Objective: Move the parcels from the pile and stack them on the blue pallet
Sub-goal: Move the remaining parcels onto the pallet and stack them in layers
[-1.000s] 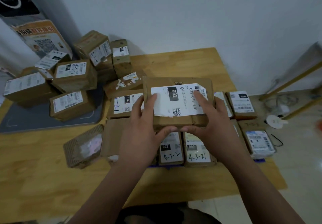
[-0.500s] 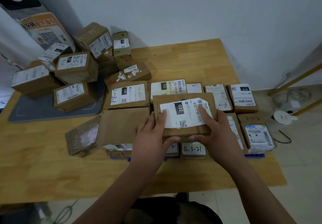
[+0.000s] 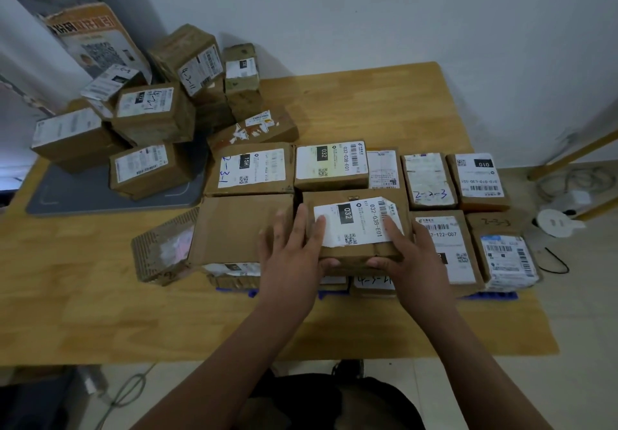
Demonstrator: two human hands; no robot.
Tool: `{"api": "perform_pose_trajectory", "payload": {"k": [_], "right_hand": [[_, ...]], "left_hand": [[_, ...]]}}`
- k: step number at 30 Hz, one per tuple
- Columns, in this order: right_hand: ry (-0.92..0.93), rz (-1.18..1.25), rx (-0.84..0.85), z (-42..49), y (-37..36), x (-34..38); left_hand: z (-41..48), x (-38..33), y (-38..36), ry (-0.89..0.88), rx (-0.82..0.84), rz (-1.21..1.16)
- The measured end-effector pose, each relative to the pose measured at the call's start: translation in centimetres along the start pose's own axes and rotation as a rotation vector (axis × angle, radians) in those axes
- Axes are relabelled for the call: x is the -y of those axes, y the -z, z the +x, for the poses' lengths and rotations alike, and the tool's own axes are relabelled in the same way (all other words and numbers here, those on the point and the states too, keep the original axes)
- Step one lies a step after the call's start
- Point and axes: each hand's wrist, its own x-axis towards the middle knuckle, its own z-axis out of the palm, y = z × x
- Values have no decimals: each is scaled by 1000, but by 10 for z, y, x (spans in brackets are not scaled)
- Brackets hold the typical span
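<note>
L hand [image 3: 290, 257], R hand [image 3: 413, 259] grip parcel [image 3: 356, 220], long axis left-right.

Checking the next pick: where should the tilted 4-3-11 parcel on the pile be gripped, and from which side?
Probably by two opposite side faces, coming from above: the 4-3-11 parcel lies tilted atop the pile with nothing on it, while its underside rests on the boxes below and cannot be reached.

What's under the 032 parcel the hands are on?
Lower parcels: one handwritten label peeks out at the front edge, with the blue pallet rim below. The rest is covered by the 032 parcel, left hand and right hand.
</note>
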Motion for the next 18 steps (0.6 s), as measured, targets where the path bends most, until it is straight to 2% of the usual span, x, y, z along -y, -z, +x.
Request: {"api": "perform_pose_trajectory", "payload": {"k": [8, 18], "right_hand": [[14, 26, -28, -4, -23, 3], [-23, 110, -22, 0, -22, 1]], "left_hand": [[-3, 19, -3, 108, -23, -70], [-2, 24, -6, 58, -51, -6]]}}
